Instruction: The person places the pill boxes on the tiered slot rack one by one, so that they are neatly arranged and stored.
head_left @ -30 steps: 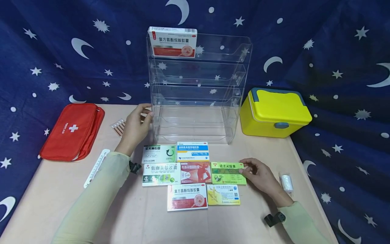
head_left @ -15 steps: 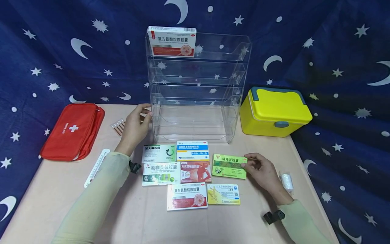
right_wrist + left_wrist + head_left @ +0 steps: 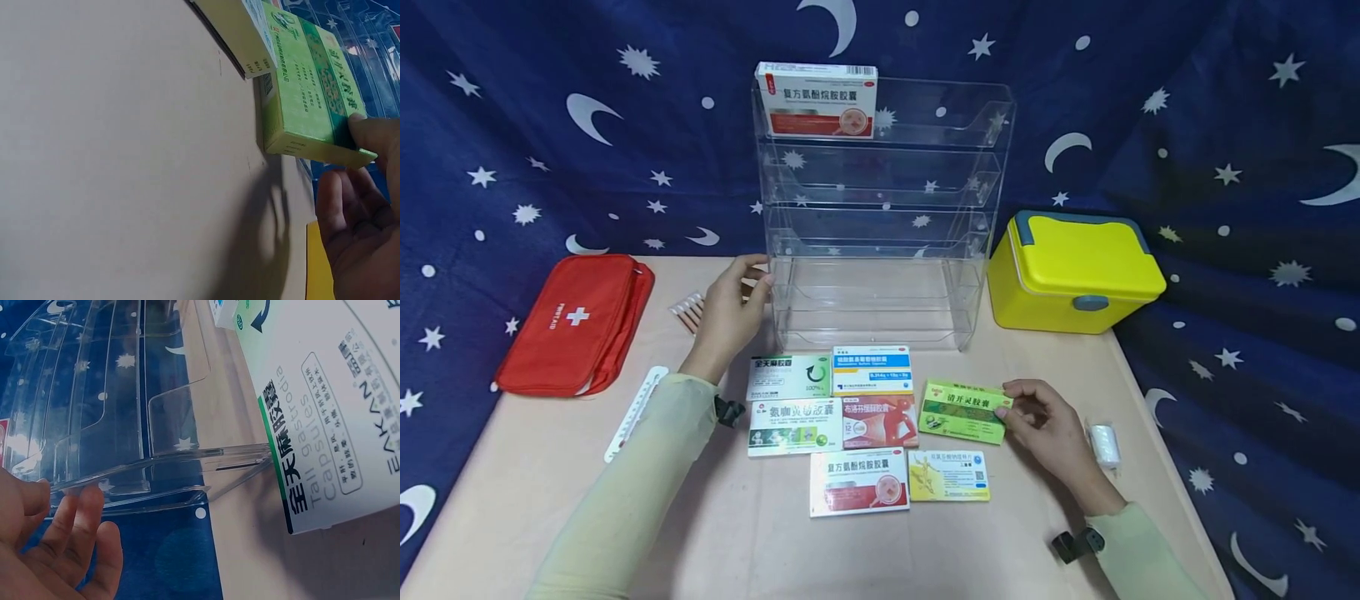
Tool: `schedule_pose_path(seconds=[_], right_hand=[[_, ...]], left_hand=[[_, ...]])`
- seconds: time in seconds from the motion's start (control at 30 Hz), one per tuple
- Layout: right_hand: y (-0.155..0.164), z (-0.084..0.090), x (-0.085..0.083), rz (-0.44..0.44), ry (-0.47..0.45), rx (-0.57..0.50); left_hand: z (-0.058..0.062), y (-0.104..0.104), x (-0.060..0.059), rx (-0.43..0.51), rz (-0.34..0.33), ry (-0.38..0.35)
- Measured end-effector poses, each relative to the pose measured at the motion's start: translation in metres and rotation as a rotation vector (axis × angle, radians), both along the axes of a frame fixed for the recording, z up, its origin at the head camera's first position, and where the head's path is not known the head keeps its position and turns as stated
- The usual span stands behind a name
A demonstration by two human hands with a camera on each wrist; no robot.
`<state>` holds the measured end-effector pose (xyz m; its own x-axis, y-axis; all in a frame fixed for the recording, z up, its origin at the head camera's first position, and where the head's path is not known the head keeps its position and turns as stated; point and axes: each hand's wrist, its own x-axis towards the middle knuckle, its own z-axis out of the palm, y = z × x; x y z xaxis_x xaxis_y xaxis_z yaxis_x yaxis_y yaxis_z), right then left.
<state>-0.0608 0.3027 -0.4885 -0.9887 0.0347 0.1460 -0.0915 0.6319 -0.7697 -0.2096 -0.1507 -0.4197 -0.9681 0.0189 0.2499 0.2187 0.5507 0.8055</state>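
Near the lower right of the head view, the right hand [image 3: 1043,423] pinches the right end of a flat green medicine box with yellow edges [image 3: 964,412]; its fingers [image 3: 370,132] are curled on the box end, the thumb on top. This box is lifted at its right end and tilted, just right of the other boxes on the beige table [image 3: 535,467]. In the right wrist view the green box [image 3: 310,87] stands off the table and throws a shadow below it.

At the centre left of the head view, the left hand [image 3: 730,312] rests with relaxed, nearly straight fingers [image 3: 75,519] against the left side wall of a clear plastic rack with four tiers [image 3: 880,217]. It holds nothing.

On the top tier of the rack, at the upper centre, stands a white and red medicine box [image 3: 817,100]. Below the rack lie six more flat boxes in rows: a white and green one [image 3: 790,377], a white and blue one [image 3: 872,371], a white one with green print [image 3: 794,426], a red and white one [image 3: 880,422], a second white and red one [image 3: 859,482] and a yellow one [image 3: 949,476].

At the left lie a red fabric first-aid pouch [image 3: 576,323], a white thermometer strip [image 3: 636,412] and some cotton swabs [image 3: 688,310]. At the right stand a yellow plastic case with a grey-blue handle [image 3: 1071,275] and a small white bandage roll [image 3: 1103,444].
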Motion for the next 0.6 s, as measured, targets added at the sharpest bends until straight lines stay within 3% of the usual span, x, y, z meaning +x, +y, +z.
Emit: schedule_pose_path(seconds=[0.4,0.6], right_hand=[[0.003,-0.001,0.010,0.051,0.046,-0.030],[0.006,0.016,-0.003,0.090,0.094,-0.064]], left_hand=[[0.001,-0.001,0.000,-0.009,-0.010,0.002],[0.001,-0.002,-0.001,-0.001,-0.014,0.007]])
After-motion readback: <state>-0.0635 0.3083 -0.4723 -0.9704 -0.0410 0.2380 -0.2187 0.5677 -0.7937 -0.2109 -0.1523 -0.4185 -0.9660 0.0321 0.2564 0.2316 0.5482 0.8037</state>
